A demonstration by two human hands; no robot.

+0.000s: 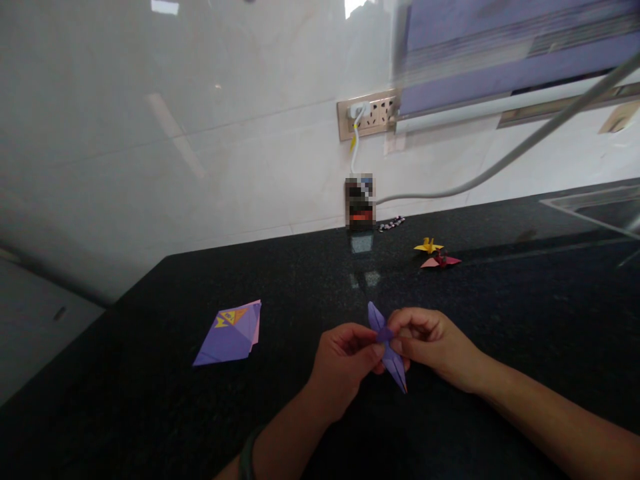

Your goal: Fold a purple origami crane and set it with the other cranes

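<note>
Left of the hands, a folded purple paper stack lies flat on the black worktop. Beyond them to the right sit two finished paper cranes — a yellow crane and, just beside it, a red crane. Straight ahead, a white cable hangs from the wall socket.

low in the frame's centre, the left hand and right hand pinch a narrow purple fold between them over the black desk. a purple sheet lies left; a yellow crane and red crane sit upper right.
</note>
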